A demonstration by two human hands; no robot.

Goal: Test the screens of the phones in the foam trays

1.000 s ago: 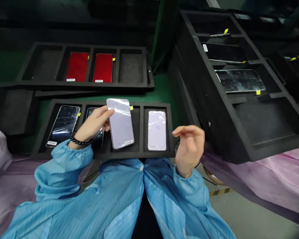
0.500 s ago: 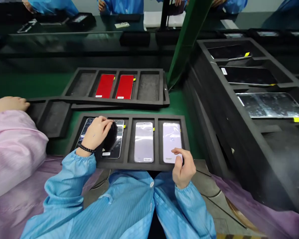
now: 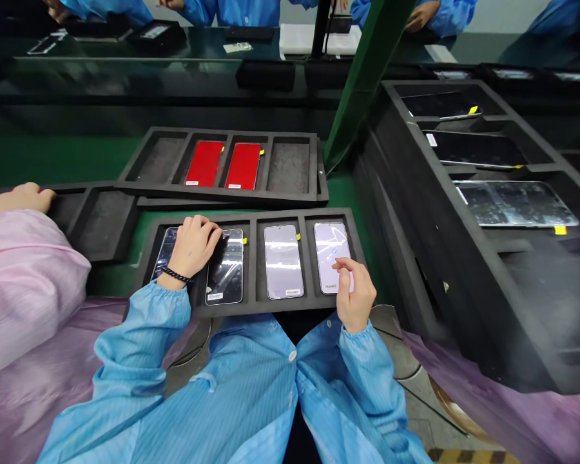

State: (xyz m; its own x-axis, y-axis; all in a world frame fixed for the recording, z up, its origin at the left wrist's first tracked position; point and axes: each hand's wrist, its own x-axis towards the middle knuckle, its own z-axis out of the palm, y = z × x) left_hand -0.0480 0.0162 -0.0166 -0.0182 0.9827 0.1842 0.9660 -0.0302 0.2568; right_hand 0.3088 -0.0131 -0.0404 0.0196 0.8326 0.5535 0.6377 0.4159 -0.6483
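Observation:
In front of me a dark foam tray (image 3: 251, 258) holds four phones in its compartments. My left hand (image 3: 193, 246), with a black braided bracelet at the wrist, rests over the divider between the far left phone (image 3: 163, 252) and the dark-screened second phone (image 3: 226, 267); its fingers are curled, and what they hold, if anything, is hidden. The third phone (image 3: 283, 263) shows a pale lit screen and lies untouched. Over the lower right part of the lilac-screened fourth phone (image 3: 329, 248) is my right hand (image 3: 355, 287), its index finger and thumb apart, gripping nothing.
Behind is another tray (image 3: 217, 193) with two red-screened phones (image 3: 204, 164). A neighbour's hand (image 3: 19, 200) rests by a tray at left. A tall tray stack (image 3: 444, 258) with phones stands at right. A green post (image 3: 362, 84) rises behind.
The near tray's right side appears shifted up and slightly tilted in view. My left hand has moved slightly right and up, showing more of the second phone; my right hand stays by the fourth.

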